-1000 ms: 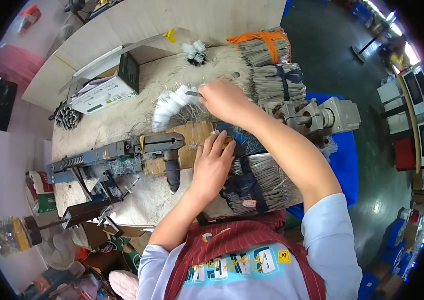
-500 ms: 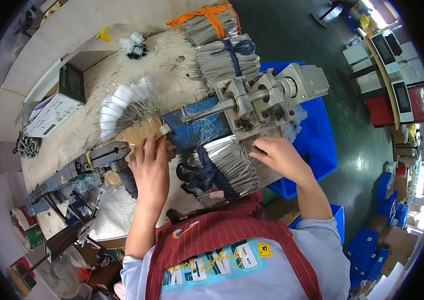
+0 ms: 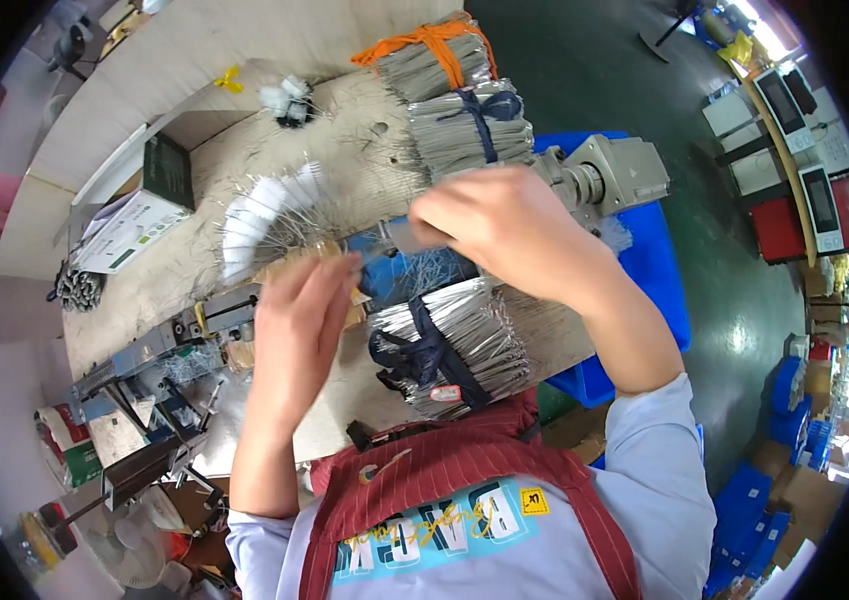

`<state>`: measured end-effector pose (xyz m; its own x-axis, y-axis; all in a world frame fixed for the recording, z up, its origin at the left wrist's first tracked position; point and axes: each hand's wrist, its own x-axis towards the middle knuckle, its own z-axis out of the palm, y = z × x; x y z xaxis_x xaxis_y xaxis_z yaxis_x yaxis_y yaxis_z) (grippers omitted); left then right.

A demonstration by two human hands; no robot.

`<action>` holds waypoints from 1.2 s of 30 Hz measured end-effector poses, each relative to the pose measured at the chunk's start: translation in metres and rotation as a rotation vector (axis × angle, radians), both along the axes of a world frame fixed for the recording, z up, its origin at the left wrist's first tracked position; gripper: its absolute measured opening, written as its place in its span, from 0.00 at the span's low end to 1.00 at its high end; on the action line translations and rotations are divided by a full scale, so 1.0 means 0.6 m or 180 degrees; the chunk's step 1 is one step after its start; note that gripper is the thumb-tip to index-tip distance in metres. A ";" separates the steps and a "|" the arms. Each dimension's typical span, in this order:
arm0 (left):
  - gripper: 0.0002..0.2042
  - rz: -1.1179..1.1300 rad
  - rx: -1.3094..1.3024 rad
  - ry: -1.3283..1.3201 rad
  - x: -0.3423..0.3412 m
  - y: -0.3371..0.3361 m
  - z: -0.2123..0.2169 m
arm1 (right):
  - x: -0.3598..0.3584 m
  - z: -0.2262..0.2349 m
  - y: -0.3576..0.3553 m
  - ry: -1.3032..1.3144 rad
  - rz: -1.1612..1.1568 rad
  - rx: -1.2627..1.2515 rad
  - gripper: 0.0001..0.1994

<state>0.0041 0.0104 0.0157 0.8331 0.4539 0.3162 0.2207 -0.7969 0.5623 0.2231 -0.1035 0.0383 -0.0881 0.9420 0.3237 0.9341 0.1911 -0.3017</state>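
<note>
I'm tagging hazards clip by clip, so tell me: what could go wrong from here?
The right hand is close to the grey motor unit, so it might get caught if the unit turned. Thin wires stick out around the white bristle row near the left hand and could prick it. The nearer dark-tied wire bundle lies by the bench's front edge; a bump might scatter it.

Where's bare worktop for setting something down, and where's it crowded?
Fairly bare: the worktop between the left hand and the nearer navy-tied wire bundle, and between that bundle and the blue bin. Crowded: around the white bristle pieces and beside the right hand.
</note>
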 end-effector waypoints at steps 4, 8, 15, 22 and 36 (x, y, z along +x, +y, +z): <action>0.06 -0.0019 0.0545 0.0475 0.019 0.049 -0.005 | 0.007 -0.007 0.094 -0.0704 0.0078 -0.1053 0.07; 0.06 -0.0135 0.0207 0.0878 -0.022 0.057 0.015 | 0.005 0.008 0.095 0.0058 0.0390 -0.1217 0.07; 0.02 0.0271 0.0020 0.0594 -0.096 0.039 0.019 | -0.127 -0.063 0.130 -0.0043 0.1271 0.0126 0.07; 0.07 0.2152 -0.0977 -0.0624 -0.201 0.007 -0.121 | -0.121 -0.043 0.197 0.0940 0.1285 -0.1702 0.11; 0.20 0.1552 -0.3400 -0.0911 -0.177 -0.043 -0.185 | -0.158 -0.084 0.187 0.0706 0.0907 -0.1108 0.09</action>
<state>-0.1019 -0.0153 -0.0951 0.4626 0.8460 -0.2651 0.1285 0.2319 0.9642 0.1283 0.0085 -0.0119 -0.3225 0.9459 0.0345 0.7655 0.2821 -0.5783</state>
